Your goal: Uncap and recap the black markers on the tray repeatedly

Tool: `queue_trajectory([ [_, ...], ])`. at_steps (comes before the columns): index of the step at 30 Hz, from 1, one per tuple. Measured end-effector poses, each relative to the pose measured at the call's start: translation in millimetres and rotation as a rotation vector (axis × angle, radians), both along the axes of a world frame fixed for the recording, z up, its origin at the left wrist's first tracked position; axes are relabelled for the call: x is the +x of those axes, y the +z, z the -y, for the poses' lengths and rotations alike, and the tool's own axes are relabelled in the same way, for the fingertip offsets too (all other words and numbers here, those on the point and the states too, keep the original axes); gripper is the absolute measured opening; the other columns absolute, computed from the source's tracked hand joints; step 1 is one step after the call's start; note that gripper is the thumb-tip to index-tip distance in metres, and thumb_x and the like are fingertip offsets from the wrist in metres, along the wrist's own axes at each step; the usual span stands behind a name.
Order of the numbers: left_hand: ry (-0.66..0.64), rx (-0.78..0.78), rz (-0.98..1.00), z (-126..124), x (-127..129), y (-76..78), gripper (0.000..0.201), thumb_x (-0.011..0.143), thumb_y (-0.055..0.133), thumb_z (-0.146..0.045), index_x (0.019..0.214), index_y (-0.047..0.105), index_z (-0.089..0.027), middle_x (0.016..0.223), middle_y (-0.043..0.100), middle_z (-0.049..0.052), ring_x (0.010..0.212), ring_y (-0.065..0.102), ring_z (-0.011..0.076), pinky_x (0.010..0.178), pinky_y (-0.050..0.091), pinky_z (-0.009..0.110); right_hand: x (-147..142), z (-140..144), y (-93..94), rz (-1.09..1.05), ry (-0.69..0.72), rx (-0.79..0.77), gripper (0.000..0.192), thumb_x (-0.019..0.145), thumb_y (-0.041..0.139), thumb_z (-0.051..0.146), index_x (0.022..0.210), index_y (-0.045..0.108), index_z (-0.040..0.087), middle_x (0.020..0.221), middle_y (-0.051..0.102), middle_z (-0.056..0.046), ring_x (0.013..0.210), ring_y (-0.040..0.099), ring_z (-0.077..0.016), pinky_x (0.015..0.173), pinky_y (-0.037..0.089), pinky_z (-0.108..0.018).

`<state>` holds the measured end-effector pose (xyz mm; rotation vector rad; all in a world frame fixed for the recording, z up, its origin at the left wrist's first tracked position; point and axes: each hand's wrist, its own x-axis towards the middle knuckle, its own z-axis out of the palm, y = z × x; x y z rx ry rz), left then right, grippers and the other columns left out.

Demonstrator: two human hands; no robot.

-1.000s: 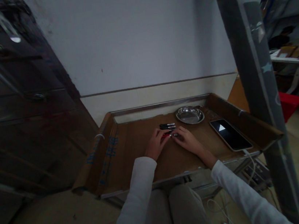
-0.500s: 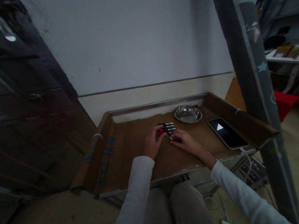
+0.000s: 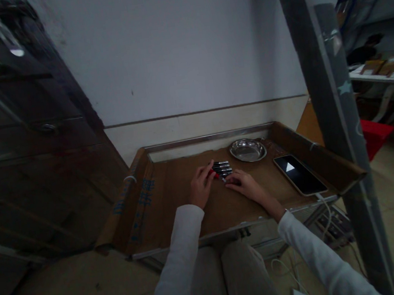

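Observation:
A red pen (image 3: 215, 175) with a pale end lies slantwise between my hands, low over the brown cardboard table cover. My left hand (image 3: 201, 185) has thumb and fingers closed around its red part. At the pale end, the fingertips of my right hand (image 3: 245, 184) are pinched together; they partly hide that end. Just beyond the pen, several black pens (image 3: 223, 166) with silvery markings lie side by side in a row, close to my left fingertips.
Behind the pens to the right is a shiny metal dish (image 3: 248, 150). A phone (image 3: 299, 175) with a white cable lies at the right. Cardboard (image 3: 176, 208) covers the table, its sides raised. A grey post (image 3: 339, 99) stands beyond the right edge.
My left fingers have straightened and shifted slightly on the red pen, showing more of it. My right fingertips have moved slightly right along its pale end.

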<state>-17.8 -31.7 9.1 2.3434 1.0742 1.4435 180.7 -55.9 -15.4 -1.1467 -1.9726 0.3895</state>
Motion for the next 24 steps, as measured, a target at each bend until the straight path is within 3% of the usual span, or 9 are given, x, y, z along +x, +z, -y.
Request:
queue_trajectory([
  [11, -0.003, -0.054, 0.095, 0.2, 0.3, 0.0, 0.02, 0.091, 0.048, -0.031, 0.103, 0.06, -0.02, 0.098, 0.059, 0.005, 0.088, 0.059, 0.0143, 0.083, 0.049, 0.031, 3.6, -0.4, -1.2, 0.041, -0.02, 0.011, 0.013, 0.085, 0.059, 0.028, 0.089, 0.068, 0.02, 0.089, 0.061, -0.005, 0.085, 0.058, -0.0166, 0.079, 0.046, -0.03],
  [17, -0.104, -0.155, -0.072, -4.4, 4.2, -9.8, 0.011, 0.089, 0.051, -0.027, 0.091, 0.059, -0.019, 0.092, 0.061, 0.003, 0.088, 0.058, 0.015, 0.082, 0.047, 0.03, 1.9, 7.5, 1.9, 0.147, 0.061, 0.067, 0.013, 0.087, 0.056, 0.028, 0.09, 0.067, 0.021, 0.091, 0.062, -0.005, 0.09, 0.058, -0.0181, 0.081, 0.047, -0.031],
  [24, -0.165, -0.204, -0.239, -4.5, 6.5, -10.5, 0.004, 0.085, 0.055, -0.022, 0.083, 0.057, -0.019, 0.089, 0.06, 0.002, 0.086, 0.058, 0.0161, 0.082, 0.046, 0.032, -1.5, 6.9, 5.4, 0.275, 0.009, 0.161, 0.017, 0.087, 0.056, 0.029, 0.093, 0.07, 0.022, 0.091, 0.061, -0.007, 0.086, 0.056, -0.02, 0.079, 0.047, -0.035],
])
